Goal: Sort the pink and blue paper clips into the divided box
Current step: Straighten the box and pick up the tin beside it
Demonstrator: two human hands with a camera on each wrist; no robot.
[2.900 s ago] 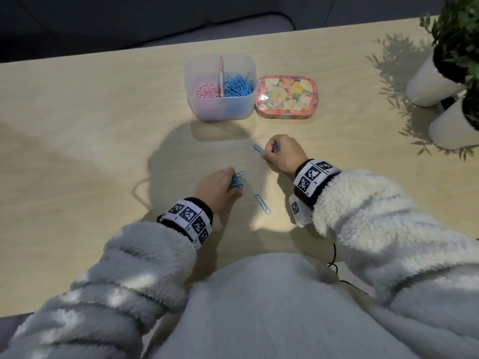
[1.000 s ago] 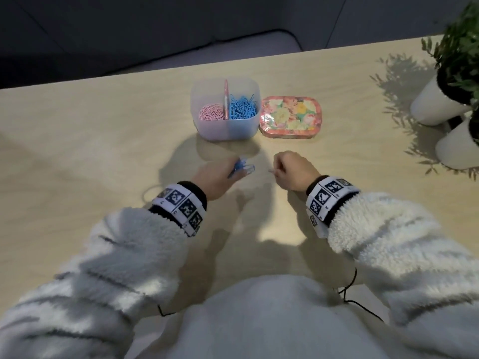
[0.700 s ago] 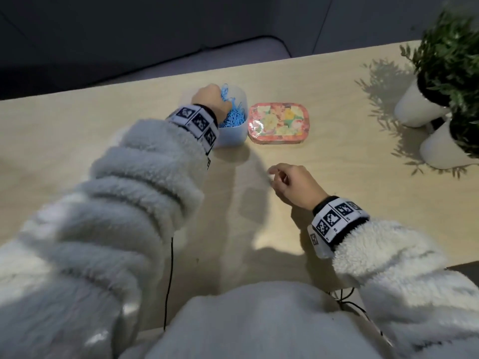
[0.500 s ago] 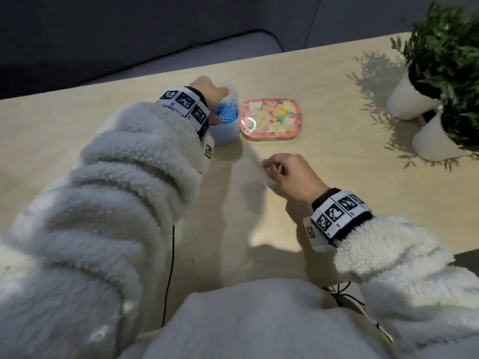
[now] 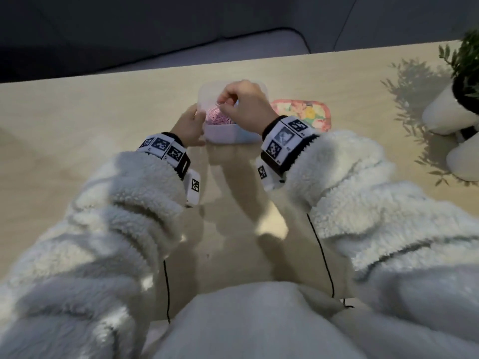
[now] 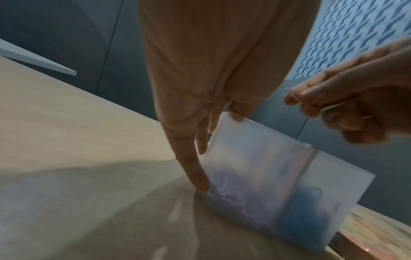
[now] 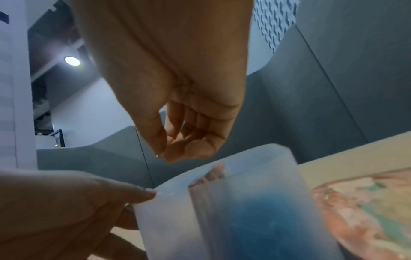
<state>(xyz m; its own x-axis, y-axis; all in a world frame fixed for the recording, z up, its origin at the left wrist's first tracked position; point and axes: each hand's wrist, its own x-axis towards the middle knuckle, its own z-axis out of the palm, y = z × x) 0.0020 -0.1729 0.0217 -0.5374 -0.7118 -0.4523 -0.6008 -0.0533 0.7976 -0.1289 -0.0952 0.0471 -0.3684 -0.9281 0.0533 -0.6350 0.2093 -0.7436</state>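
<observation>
Landmark: divided box [image 5: 223, 134], frosted see-thru plastic, rounded corners, upright divider inside, on pale wood table [image 5: 77, 120].

Change, L hand: 0.5 s ago it reached over the box above the blue side. Now left hand [image 5: 188, 127] is down at the box's left wall, fingers fairly straight along the plastic, thumb on rim; steadying, not clutching.

Change, R hand: 0.5 s ago it waited on the table well short of the box, fist-like. Now right hand [image 5: 243, 104] is over the box's pink side, thumb + forefinger tips pinched together.

Held item: pink paper clip [image 5: 226, 101]? A thin wire shape shows at the pinch in head view, a tiny glint in the R wrist view; too small and blurred to be sure of colour.

Meaning: prob. blue batch is delivered and a pink drop is about to happen. No loose clips show on the table near side of the box, so sorting looks nearly done.

Contents: pink clips [image 5: 220, 117] heaped in left compartment, tangled thin wire loops. Blue clips [image 7: 262, 221] in right compartment, seen as blue mass thru the wall.

Other: floral lid [image 5: 308, 112] just right of box, flat, rounded rectangle, glossy pink/yellow print. White plant pots [image 5: 445, 112] far right of box, smooth, leafy.

Sleeves: fluffy fleece; wrist bands w/ b/w marker squares.
</observation>
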